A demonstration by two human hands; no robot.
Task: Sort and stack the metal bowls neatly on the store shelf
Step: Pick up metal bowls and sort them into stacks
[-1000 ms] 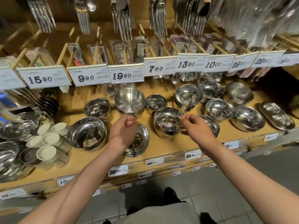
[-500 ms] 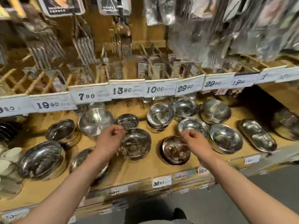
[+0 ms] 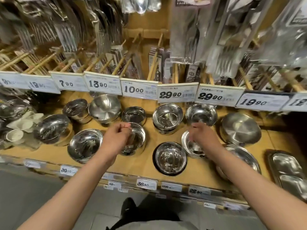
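Observation:
Several shiny metal bowls stand on the wooden shelf point(image 3: 207, 171). My left hand point(image 3: 116, 138) pinches the near-left rim of a footed bowl point(image 3: 138, 138) in the middle of the shelf. My right hand point(image 3: 203, 138) is curled over a shallow bowl point(image 3: 186, 146), its fingertips close to the near rim of a deeper bowl point(image 3: 201, 113) behind; my fingers hide whether they grip either rim. A small round bowl point(image 3: 171, 157) sits free at the front between my hands. A stack of nested bowls point(image 3: 167, 117) stands behind it.
A wide bowl point(image 3: 85, 144) is at the front left, a brushed pan-like bowl point(image 3: 240, 128) and flat plates point(image 3: 245, 158) to the right, a divided tray point(image 3: 289, 171) at the far right. Price tags point(image 3: 139, 89) and hanging cutlery packs point(image 3: 187, 39) overhang the back of the shelf.
The view has swung right and closer. My left hand took hold of the footed bowl's rim. My right hand left the small front bowl and moved back over the shallow bowl.

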